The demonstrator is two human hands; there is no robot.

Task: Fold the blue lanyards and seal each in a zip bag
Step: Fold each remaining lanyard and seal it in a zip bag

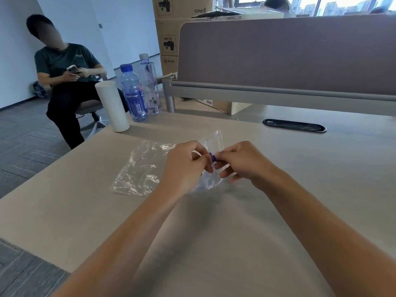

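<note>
A person in a dark shirt [64,61] sits on a chair far off to the left of the hands and holds a phone [72,68]. Closer in, a white tube [111,106] stands upright on the counter [214,232], well beyond the left hand. Just to the right of the tube stand two clear bottles, one with a blue cap [132,93] and one with a grey cap [149,84].

A flat clear bag [139,168] lies on the counter just to the left of the left hand. The left hand [184,166] has its fingers curled, and its thumb and first finger pinch the top of a second clear zip bag [214,140], which sticks up between the two hands. A small bit of the blue lanyard [212,157] shows right between the fingertips of both hands, at the mouth of that bag. The rest of it is hidden. The right hand [242,161] is curled too, and its fingertips pinch the blue lanyard from the right side.

A dark oval slot [294,125] sits in the counter beyond the right hand. Behind it stands a grey-brown desk wall [278,54], with brown boxes [169,39] stacked at its left end.
</note>
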